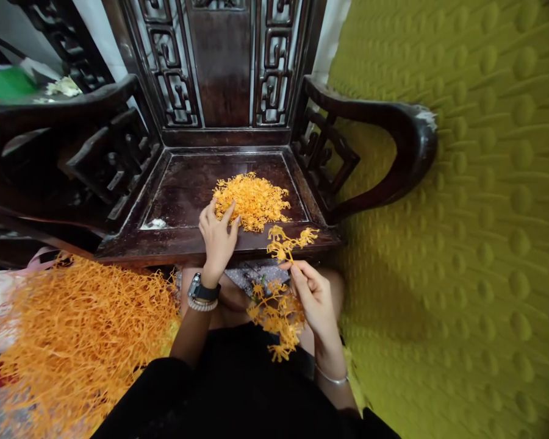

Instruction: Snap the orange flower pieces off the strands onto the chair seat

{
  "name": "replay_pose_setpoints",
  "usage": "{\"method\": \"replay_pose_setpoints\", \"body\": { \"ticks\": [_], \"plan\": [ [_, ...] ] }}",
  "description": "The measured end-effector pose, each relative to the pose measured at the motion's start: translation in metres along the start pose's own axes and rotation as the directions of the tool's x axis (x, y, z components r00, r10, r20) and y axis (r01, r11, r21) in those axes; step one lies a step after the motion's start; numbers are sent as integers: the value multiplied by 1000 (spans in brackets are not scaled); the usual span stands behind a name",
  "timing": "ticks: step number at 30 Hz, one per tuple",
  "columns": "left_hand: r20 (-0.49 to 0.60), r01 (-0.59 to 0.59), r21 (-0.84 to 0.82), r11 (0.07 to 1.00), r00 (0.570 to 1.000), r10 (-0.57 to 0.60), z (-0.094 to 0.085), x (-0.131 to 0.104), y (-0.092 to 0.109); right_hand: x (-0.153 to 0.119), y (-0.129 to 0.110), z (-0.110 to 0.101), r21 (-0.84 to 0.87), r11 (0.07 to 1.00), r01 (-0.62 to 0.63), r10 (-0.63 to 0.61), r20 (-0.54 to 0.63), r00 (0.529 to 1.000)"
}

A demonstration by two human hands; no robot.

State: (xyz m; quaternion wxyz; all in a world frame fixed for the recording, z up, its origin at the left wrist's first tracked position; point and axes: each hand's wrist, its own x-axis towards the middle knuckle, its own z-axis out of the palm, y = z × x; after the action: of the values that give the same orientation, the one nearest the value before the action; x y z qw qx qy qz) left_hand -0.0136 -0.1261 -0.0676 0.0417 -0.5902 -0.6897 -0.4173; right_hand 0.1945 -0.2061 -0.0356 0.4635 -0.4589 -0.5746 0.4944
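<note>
A heap of small yellow-orange plastic-looking flower pieces [251, 201] lies on the seat of a dark wooden chair [183, 177]. My left hand [218, 235] rests at the heap's near left edge, its fingers spread and touching the pieces. Near the seat's front right edge, my right hand [311, 289] pinches the stem of a branched yellow-orange sprig [283, 244] between thumb and fingers. More yellow-orange branches [279, 320] hang below that hand, over my lap; whether it holds them too is unclear.
A large pile of thin orange stems [96, 335] fills the lower left, beside a white bag [0, 311]. Curved armrests flank the seat. A textured yellow-green surface [462, 244] rises at the right. White residue [154, 224] marks the seat's front left.
</note>
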Motion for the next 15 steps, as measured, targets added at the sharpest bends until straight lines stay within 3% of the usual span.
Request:
{"method": "replay_pose_setpoints", "body": {
  "ticks": [2,3,6,8,10,12,15],
  "plan": [
    [-63,-13,-182,983,998,2,-15,-5,9,1,-2,3,-13,1000,1,-1,23,1000],
    [-43,-35,-313,949,999,23,-23,-10,16,1,-4,5,-15,1000,4,-4,36,999],
    [158,-41,-620,783,972,175,-47,-29,38,4,-8,13,-7,999,32,-31,76,997],
    [276,7,-646,763,935,225,-56,-42,49,5,-12,18,-11,997,70,-69,91,993],
    [303,23,-593,805,932,197,-62,-51,53,3,-16,19,-53,991,120,-115,92,989],
    [248,-40,-525,850,948,198,-72,-57,49,-1,-21,16,-144,973,180,-167,95,981],
    [102,-262,-480,837,931,350,-100,-63,34,-12,-34,3,-238,915,324,-274,221,936]
  ]
}}
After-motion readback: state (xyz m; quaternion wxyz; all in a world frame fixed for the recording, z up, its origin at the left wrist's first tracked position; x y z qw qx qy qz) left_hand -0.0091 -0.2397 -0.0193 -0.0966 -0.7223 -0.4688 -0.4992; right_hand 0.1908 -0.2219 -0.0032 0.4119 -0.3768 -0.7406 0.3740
